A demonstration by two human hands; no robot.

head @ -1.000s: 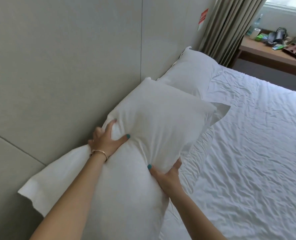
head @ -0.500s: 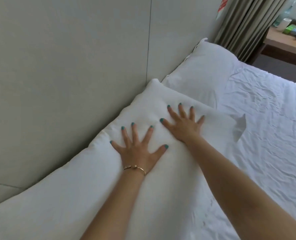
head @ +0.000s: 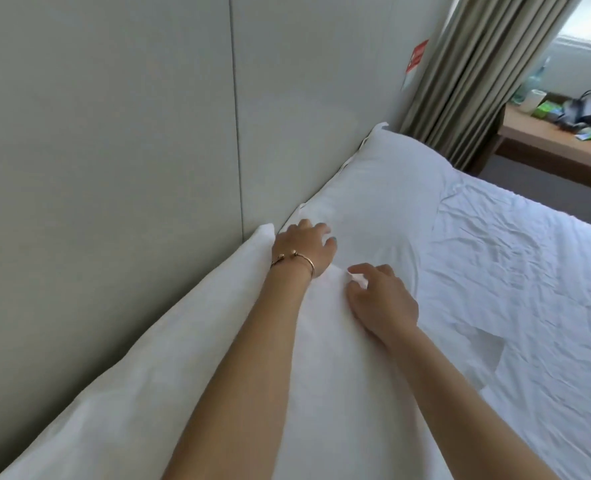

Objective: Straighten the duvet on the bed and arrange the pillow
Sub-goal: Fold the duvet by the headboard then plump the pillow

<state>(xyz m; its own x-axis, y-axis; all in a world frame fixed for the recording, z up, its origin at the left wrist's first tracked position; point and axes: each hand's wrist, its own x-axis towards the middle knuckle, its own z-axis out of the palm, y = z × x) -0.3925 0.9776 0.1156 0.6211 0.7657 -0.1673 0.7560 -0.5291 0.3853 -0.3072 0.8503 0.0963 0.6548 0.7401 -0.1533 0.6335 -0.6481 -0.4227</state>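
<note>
Head view: 2 pillows (head: 384, 188), 2 hands – left hand (head: 302, 249), right hand (head: 382, 301) – atop near one

Soft daylight enters from the window (head: 588, 26) at upper right, where the glass is blown out to white. The scene is bright and even, with faint shadows under the hands (head: 302, 249). Motion blur smears the fingers and the far tabletop (head: 546, 147). Wide-angle distortion bends the curtain (head: 488, 74) and wall panels (head: 114, 168).
</note>
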